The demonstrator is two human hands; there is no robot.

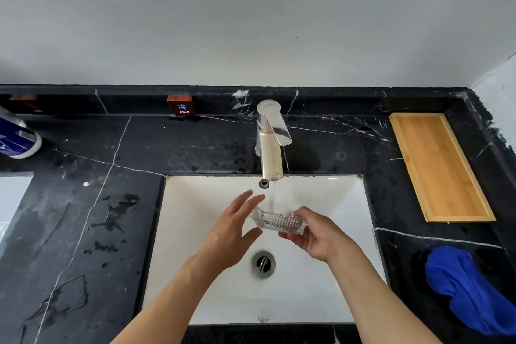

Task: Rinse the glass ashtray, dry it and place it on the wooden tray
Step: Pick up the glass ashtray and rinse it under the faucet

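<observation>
1. Left hand (pixel 231 227) spread open beside the glass ashtray (pixel 280 221), not gripping.
2. Ashtray tilted under the faucet (pixel 270 138) stream, over the sink (pixel 192 232): rinsing underway.
3. Right hand (pixel 315 236) pinching its right end.
4. Far right, wooden tray (pixel 438 167) bare; near right, blue cloth (pixel 469 288) unused: drying, placing left.

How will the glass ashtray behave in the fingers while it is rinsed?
The glass ashtray is under running water, so probably slippery. Only the right hand grips it. Being glass, it would likely chip if dropped into the sink.

Left edge cuts off a blue-and-white bottle (pixel 18 138) (label unreadable) and a second basin (pixel 12 190).
</observation>
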